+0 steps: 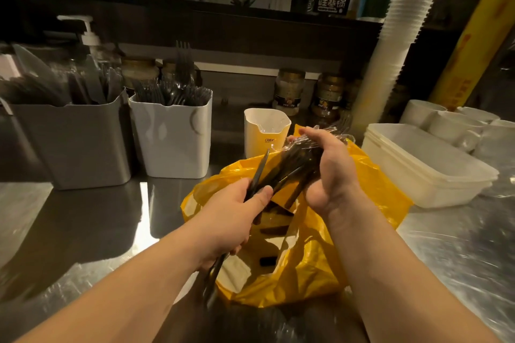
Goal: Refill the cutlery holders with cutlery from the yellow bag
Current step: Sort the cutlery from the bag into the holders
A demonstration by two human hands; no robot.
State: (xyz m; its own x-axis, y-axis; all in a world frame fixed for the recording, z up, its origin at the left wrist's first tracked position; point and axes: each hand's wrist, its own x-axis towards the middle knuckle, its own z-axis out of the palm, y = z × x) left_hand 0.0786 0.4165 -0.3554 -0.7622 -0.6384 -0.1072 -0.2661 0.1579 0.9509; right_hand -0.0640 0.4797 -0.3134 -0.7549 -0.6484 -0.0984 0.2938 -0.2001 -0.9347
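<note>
Left grip [231, 217] clamps one dark knife [262, 166]. Right grip [331, 170] clamps a wrapped cutlery bundle [298, 156] above the yellow bag [370, 192].

We see a dim, warm-tinted scene in which a bright strip of glare runs down the steel counter [145, 209] amid broad dark shadows, the grey holder [72, 142] at far left smears with blur, and the wide lens bends lines near the edges.
</note>
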